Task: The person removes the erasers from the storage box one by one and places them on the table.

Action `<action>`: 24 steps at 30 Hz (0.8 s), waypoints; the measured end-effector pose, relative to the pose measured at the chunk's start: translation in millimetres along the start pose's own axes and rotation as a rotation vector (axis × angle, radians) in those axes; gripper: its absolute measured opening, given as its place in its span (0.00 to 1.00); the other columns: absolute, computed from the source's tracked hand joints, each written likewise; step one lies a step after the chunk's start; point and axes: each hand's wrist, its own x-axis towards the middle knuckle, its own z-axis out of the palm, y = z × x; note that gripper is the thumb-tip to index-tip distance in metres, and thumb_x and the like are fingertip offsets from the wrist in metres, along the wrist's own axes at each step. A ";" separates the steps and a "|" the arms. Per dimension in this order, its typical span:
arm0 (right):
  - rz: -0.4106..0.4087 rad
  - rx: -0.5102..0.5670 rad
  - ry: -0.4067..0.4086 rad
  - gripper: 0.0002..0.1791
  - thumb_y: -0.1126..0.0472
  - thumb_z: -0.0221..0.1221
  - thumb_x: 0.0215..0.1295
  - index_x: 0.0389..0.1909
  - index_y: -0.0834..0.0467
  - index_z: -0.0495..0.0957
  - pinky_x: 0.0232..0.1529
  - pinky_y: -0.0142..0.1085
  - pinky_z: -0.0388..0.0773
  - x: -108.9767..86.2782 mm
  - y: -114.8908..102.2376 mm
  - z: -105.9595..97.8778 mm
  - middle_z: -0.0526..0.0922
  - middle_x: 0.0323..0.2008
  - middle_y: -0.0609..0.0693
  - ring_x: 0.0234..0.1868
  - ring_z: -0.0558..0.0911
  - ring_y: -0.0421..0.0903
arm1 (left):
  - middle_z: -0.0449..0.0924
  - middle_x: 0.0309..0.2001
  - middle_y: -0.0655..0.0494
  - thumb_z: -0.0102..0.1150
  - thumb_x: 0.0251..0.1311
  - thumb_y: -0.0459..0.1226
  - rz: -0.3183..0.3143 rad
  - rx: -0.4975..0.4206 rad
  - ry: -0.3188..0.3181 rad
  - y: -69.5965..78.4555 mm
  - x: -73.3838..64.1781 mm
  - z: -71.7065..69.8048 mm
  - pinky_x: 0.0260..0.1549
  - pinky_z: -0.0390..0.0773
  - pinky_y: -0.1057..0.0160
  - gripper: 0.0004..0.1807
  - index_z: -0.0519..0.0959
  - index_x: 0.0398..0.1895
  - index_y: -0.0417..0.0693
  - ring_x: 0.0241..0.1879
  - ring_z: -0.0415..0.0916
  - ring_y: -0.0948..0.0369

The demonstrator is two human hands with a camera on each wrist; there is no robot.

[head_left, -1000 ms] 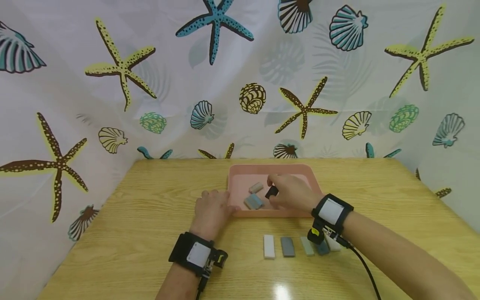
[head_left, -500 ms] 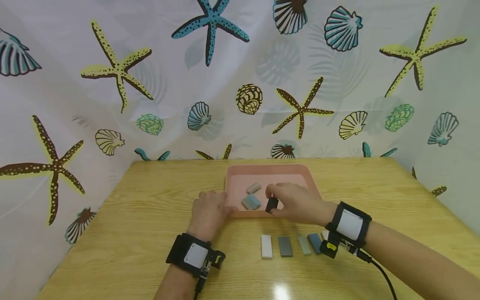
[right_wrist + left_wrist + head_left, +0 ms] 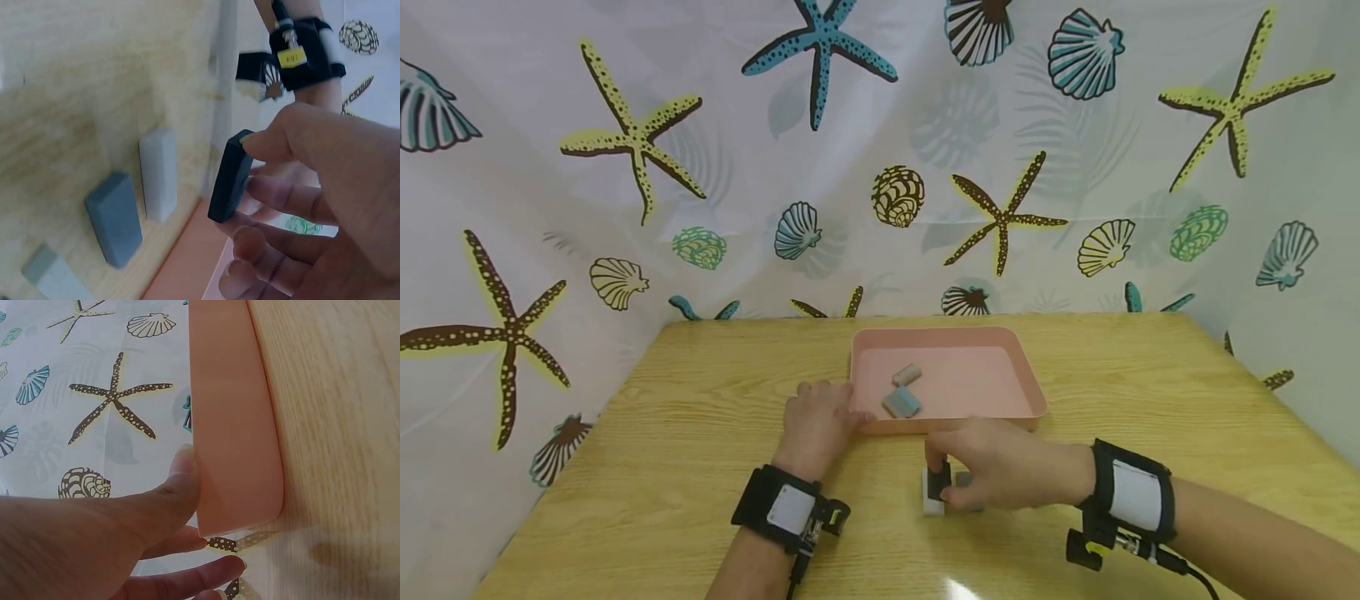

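My right hand [image 3: 1003,462] pinches a small black rectangular block [image 3: 230,178] between thumb and fingers, holding it upright above the table. Beneath and beside it, in front of the tray, lie a white block [image 3: 159,175], a dark grey block [image 3: 115,219] and a pale green block [image 3: 59,275]. At the near left corner of the pink tray [image 3: 951,426], my left hand [image 3: 815,423] rests with its thumb [image 3: 183,464] against the wall and its fingers loosely extended beyond the corner. Inside the tray are a beige piece [image 3: 907,374] and a blue-and-tan block [image 3: 902,402].
The wooden table [image 3: 737,367] runs back to a hanging cloth [image 3: 850,167] printed with starfish and shells. Each wrist wears a black strap with a camera, such as the right strap [image 3: 1133,493]; cables trail from both. My right hand hides part of the block row.
My right hand has lifted the black block out of the tray and brought it toward me, over the white block. The left hand has stayed at the tray's corner.
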 end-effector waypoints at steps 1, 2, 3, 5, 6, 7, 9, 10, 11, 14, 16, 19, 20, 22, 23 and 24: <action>-0.017 0.015 -0.018 0.11 0.55 0.63 0.52 0.35 0.47 0.71 0.29 0.28 0.69 -1.3 -2.9 1.3 0.73 0.32 0.39 0.29 0.70 0.37 | 0.79 0.30 0.49 0.64 0.48 0.54 0.001 0.000 -0.001 0.1 0.1 0.2 0.24 0.72 0.55 0.23 0.79 0.40 0.47 0.28 0.68 0.54; -0.034 0.022 -0.030 0.12 0.55 0.63 0.51 0.35 0.47 0.71 0.30 0.27 0.68 -2.7 -5.5 3.0 0.72 0.32 0.38 0.29 0.69 0.36 | 0.79 0.30 0.48 0.64 0.48 0.54 0.001 0.001 -0.002 0.1 0.3 0.5 0.24 0.72 0.54 0.23 0.79 0.40 0.47 0.28 0.68 0.54; -0.050 0.029 -0.044 0.12 0.55 0.63 0.51 0.34 0.47 0.71 0.30 0.26 0.68 -3.9 -8.2 4.8 0.72 0.32 0.38 0.29 0.69 0.35 | 0.79 0.30 0.48 0.64 0.48 0.54 0.002 0.001 -0.003 0.1 0.5 0.7 0.24 0.72 0.54 0.23 0.79 0.40 0.47 0.28 0.68 0.54; -0.082 0.040 -0.072 0.12 0.55 0.63 0.51 0.35 0.46 0.71 0.30 0.25 0.68 -6.3 -13.0 8.6 0.72 0.32 0.37 0.29 0.69 0.34 | 0.79 0.30 0.48 0.64 0.48 0.54 0.001 0.001 -0.003 -0.1 0.5 0.9 0.24 0.72 0.54 0.23 0.79 0.40 0.47 0.28 0.68 0.54; -0.096 0.037 -0.082 0.12 0.55 0.63 0.51 0.35 0.46 0.71 0.30 0.24 0.67 -7.2 -15.1 10.8 0.71 0.32 0.37 0.29 0.69 0.33 | 0.79 0.30 0.48 0.64 0.48 0.54 0.000 0.000 -0.005 -0.4 0.4 1.0 0.24 0.72 0.54 0.23 0.79 0.40 0.47 0.28 0.68 0.54; -0.106 0.036 -0.092 0.13 0.55 0.63 0.50 0.35 0.46 0.71 0.30 0.24 0.67 -8.1 -17.0 13.2 0.71 0.32 0.37 0.28 0.68 0.33 | 0.79 0.30 0.48 0.64 0.48 0.54 -0.001 0.001 -0.005 -0.6 0.4 1.0 0.24 0.72 0.54 0.23 0.79 0.40 0.47 0.28 0.68 0.54; -0.120 0.028 -0.106 0.13 0.55 0.63 0.50 0.35 0.46 0.71 0.28 0.23 0.66 -9.3 -20.1 18.0 0.70 0.32 0.36 0.27 0.68 0.32 | 0.79 0.30 0.48 0.64 0.48 0.54 -0.002 -0.001 -0.004 -1.0 0.2 1.0 0.24 0.72 0.54 0.23 0.79 0.40 0.47 0.28 0.68 0.54; -0.124 0.020 -0.110 0.13 0.55 0.64 0.50 0.35 0.45 0.71 0.28 0.22 0.66 -9.6 -21.0 20.4 0.70 0.31 0.36 0.27 0.68 0.31 | 0.79 0.30 0.48 0.64 0.48 0.54 -0.002 -0.002 -0.003 -1.2 0.3 0.9 0.24 0.72 0.54 0.23 0.79 0.40 0.47 0.28 0.68 0.54; -0.128 0.012 -0.110 0.13 0.55 0.64 0.49 0.35 0.45 0.71 0.28 0.22 0.65 -9.9 -21.7 22.9 0.70 0.31 0.36 0.27 0.67 0.31 | 0.79 0.31 0.48 0.64 0.48 0.54 -0.001 -0.001 -0.002 -1.3 0.2 0.8 0.24 0.72 0.54 0.23 0.80 0.40 0.47 0.28 0.68 0.54; -0.119 -0.010 -0.123 0.13 0.54 0.64 0.48 0.34 0.45 0.71 0.25 0.22 0.64 -10.7 -22.9 28.7 0.69 0.29 0.36 0.25 0.66 0.31 | 0.79 0.30 0.48 0.64 0.48 0.54 0.006 0.007 -0.002 -1.6 0.1 0.9 0.23 0.72 0.55 0.23 0.79 0.40 0.47 0.27 0.68 0.54; -0.117 -0.021 -0.131 0.13 0.54 0.64 0.48 0.34 0.45 0.71 0.24 0.23 0.63 -11.3 -22.9 31.8 0.69 0.29 0.36 0.24 0.65 0.31 | 0.79 0.29 0.48 0.63 0.48 0.54 0.017 0.012 0.003 -1.9 -0.2 1.2 0.21 0.72 0.55 0.23 0.80 0.39 0.47 0.27 0.68 0.54; -0.117 -0.040 -0.134 0.13 0.54 0.64 0.49 0.34 0.45 0.71 0.22 0.23 0.62 -12.1 -22.4 35.1 0.68 0.28 0.36 0.23 0.65 0.32 | 0.79 0.28 0.49 0.63 0.48 0.54 0.031 0.015 0.013 -2.2 -0.5 1.7 0.20 0.71 0.56 0.23 0.80 0.38 0.46 0.26 0.69 0.54; -0.121 -0.047 -0.131 0.13 0.53 0.64 0.49 0.34 0.45 0.71 0.21 0.23 0.62 -12.1 -22.2 36.1 0.67 0.28 0.36 0.23 0.65 0.32 | 0.79 0.27 0.49 0.63 0.48 0.54 0.032 0.012 0.016 -2.2 -0.6 1.6 0.20 0.71 0.56 0.22 0.80 0.38 0.46 0.26 0.69 0.54; -0.123 -0.066 -0.125 0.13 0.53 0.64 0.49 0.33 0.45 0.71 0.20 0.24 0.61 -12.1 -22.0 38.0 0.66 0.27 0.35 0.22 0.64 0.32 | 0.79 0.27 0.49 0.64 0.48 0.54 0.032 0.008 0.017 -2.1 -0.7 1.3 0.19 0.71 0.56 0.22 0.80 0.37 0.46 0.26 0.69 0.54; -0.125 -0.078 -0.121 0.13 0.53 0.64 0.48 0.33 0.44 0.71 0.20 0.24 0.61 -12.0 -22.0 38.8 0.66 0.27 0.35 0.22 0.64 0.32 | 0.79 0.26 0.49 0.64 0.48 0.54 0.031 0.007 0.016 -2.1 -0.7 1.1 0.19 0.71 0.56 0.22 0.80 0.37 0.46 0.25 0.68 0.54; -0.129 -0.091 -0.115 0.13 0.53 0.64 0.48 0.33 0.44 0.71 0.20 0.24 0.60 -12.0 -21.9 39.6 0.65 0.27 0.35 0.22 0.64 0.32 | 0.78 0.26 0.49 0.64 0.48 0.54 0.029 0.005 0.014 -2.1 -0.6 1.0 0.19 0.71 0.56 0.22 0.80 0.37 0.46 0.25 0.68 0.55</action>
